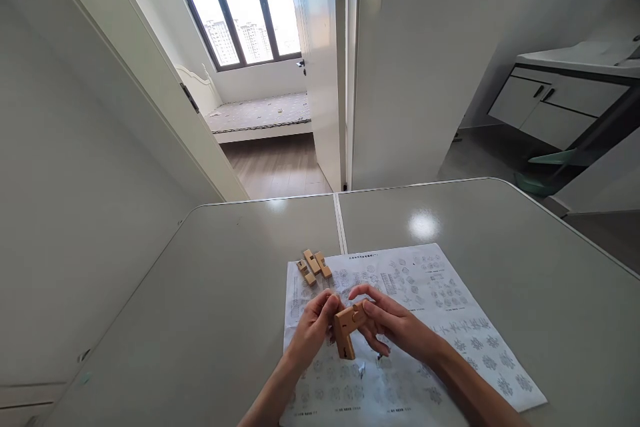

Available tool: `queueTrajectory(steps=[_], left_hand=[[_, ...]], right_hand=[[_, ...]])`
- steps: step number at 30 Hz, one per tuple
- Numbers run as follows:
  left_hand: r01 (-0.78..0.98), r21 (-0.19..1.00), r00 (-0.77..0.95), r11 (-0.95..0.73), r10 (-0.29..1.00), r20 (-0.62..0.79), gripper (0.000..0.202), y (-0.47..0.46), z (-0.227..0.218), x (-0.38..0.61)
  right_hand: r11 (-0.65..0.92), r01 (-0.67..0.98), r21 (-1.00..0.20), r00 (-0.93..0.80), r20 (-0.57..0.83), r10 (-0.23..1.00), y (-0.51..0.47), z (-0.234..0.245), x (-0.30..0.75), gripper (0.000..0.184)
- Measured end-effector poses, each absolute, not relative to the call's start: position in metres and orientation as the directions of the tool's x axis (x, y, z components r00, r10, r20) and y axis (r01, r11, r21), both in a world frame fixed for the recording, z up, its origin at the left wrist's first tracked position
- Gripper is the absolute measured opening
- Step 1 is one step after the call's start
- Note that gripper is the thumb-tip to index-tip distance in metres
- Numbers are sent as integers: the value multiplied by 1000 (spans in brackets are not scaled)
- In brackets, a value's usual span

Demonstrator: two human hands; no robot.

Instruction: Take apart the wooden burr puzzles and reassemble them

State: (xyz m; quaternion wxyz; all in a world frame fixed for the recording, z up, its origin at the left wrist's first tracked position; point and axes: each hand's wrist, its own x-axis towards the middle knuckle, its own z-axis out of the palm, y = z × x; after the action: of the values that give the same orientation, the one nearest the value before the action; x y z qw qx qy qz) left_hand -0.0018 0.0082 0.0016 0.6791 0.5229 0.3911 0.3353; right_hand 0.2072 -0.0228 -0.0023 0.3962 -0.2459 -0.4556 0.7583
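Wooden pieces (343, 339) make a bent shape above the paper (480, 360) on the table (215, 293). The left hand (314, 323) and right hand (397, 325) both pinch it, maybe to keep it steady. Three blocks (311, 260) (one looks notched) sit at the paper's far left corner, likely out of the way.

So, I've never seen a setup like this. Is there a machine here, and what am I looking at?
No machine shows: the bare left hand and bare right hand belong to one person. A camera worn on that person's head, looking forward and down, took this single picture, so you see roughly from the wearer's viewpoint.

On the glossy grey-green tabletop lies a large white paper sheet printed with small diagrams. Three notched light-brown wooden blocks lie together at its far left corner. Both hands hold an angular light-brown wooden shape over the sheet; I can't tell how many pieces form it.
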Motion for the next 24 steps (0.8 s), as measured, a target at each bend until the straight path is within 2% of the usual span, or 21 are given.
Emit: queueTrajectory(steps=[3,8,12,15,20,24], left_hand=[[-116,970,470,214,872,-136,53,10,3,-2],[-190,906,492,379,835,-246,54,11,8,-3],[-187,892,546,411,798,-254,54,11,6,-2],[-164,910,545,380,804,-237,56,11,3,-2],[-12,973,479,230,856,-197,53,7,3,-3],[-27,987,447,160,885,-131,61,1,6,0]], right_hand=[[-279,-395,-875,-571,-5,821,-22,-3,206,34],[-283,-383,-879,-572,-14,820,-21,-4,200,31],[-258,-337,-905,-556,-30,831,-21,-8,194,35],[-258,-348,-901,-526,-40,849,-22,-12,191,36],[-257,-372,-892,-451,-68,890,-21,-11,191,37],[-327,-483,-812,-413,-117,903,-20,-12,192,37]])
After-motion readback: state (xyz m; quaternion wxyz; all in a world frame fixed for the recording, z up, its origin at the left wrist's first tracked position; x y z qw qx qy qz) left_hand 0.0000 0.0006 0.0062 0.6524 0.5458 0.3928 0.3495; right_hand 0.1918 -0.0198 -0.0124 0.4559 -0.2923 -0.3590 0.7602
